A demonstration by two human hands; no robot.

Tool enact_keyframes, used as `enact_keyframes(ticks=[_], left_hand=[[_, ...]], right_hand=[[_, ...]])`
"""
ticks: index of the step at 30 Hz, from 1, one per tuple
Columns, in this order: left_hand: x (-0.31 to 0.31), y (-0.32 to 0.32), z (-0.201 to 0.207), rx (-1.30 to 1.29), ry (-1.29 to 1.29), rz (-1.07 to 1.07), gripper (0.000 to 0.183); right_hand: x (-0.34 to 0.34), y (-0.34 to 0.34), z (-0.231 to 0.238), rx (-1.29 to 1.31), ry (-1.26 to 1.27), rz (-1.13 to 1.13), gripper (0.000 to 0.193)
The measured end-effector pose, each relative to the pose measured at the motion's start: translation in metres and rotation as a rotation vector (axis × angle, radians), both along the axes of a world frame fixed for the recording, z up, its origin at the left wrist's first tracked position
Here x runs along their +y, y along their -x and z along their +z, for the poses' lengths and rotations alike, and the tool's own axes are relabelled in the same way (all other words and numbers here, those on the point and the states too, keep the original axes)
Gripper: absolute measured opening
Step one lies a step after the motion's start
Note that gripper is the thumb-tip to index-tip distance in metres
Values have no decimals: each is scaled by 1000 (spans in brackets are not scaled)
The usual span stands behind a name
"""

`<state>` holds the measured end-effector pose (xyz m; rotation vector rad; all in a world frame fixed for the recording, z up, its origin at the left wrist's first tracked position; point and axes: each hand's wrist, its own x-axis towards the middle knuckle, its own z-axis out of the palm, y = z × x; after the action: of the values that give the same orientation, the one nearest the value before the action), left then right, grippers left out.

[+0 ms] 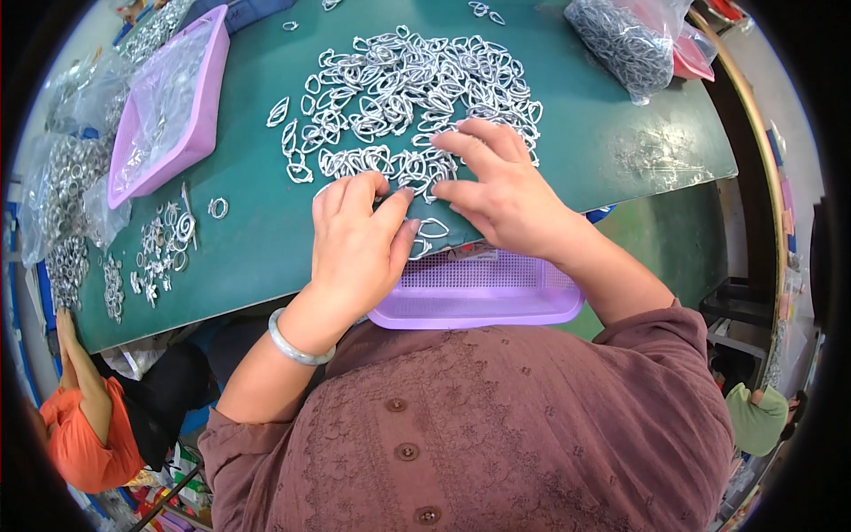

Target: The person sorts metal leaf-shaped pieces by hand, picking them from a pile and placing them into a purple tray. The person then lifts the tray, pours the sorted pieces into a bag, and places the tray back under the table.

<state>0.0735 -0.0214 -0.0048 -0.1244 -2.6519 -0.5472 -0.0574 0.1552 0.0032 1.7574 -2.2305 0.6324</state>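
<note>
A wide heap of small silver-white, leaf-shaped metal loops [452, 75] covers the middle of the green table. My left hand [359, 235], with a pale bangle [297, 341] on its wrist, rests at the heap's near edge. Its fingers are bent over the loops, thumb and forefinger apart. My right hand [505, 191] reaches over the heap's near right side, fingers spread and fingertips touching loops. A few loose loops [432, 229] lie between my hands by the table edge. Below them, a purple mesh basket [474, 310] sits against my body, partly under the edge.
On the left, a pink-purple tray [208, 115] holds a plastic bag, beside bags of metal rings [71, 177] and small metal parts [164, 248]. A bag of grey pieces [620, 49] stands at the far right. A person in orange [93, 434] sits at the left.
</note>
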Motion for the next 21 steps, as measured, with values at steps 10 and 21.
enact_keyframes(ticks=[10,21], left_hand=[[-1,-2,-2,34,7,-8,34],[2,-2,1,38,73,-35,34]], right_hand=[[11,-1,2,-165,-15,130,10],[6,2,-3,-51,86,-144,23]])
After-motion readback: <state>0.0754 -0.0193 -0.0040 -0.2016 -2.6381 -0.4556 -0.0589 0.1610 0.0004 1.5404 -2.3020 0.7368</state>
